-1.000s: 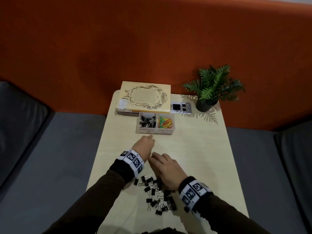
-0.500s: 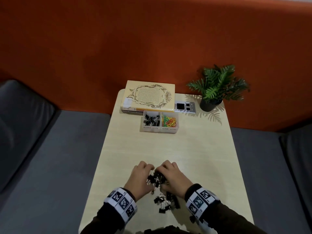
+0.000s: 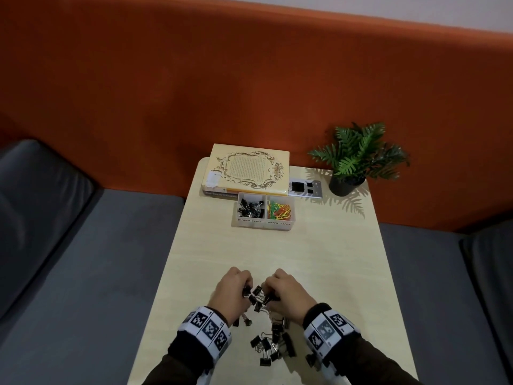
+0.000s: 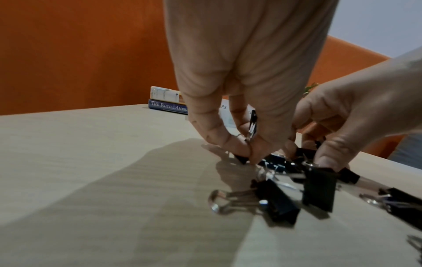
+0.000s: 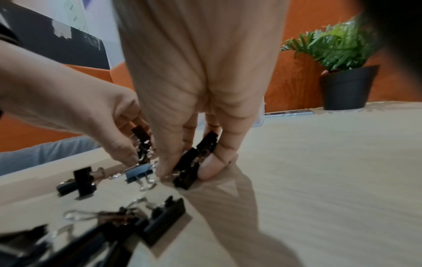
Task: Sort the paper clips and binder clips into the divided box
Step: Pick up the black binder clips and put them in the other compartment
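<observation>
The clear divided box [image 3: 263, 223] stands at the table's far end, with black binder clips [image 3: 249, 208] in its left half and coloured paper clips [image 3: 279, 211] in its right half. A loose pile of black binder clips [image 3: 270, 341] lies near the front edge. Both hands are curled over the pile's far side, close together. My left hand [image 3: 245, 291] pinches a binder clip [image 4: 252, 124] between thumb and fingers, as the left wrist view shows. My right hand [image 3: 268, 295] grips a few black binder clips [image 5: 191, 162] against the tabletop.
A stack of books [image 3: 247, 170] lies behind the box, with a small grey device [image 3: 305, 188] beside it and a potted fern [image 3: 358, 157] at the back right corner. Bare tabletop [image 3: 277, 251] lies between box and pile. Grey cushions flank the table.
A second ago my left hand reached out towards the box; it has pulled back to the pile. Both hands have since closed their fingers on binder clips.
</observation>
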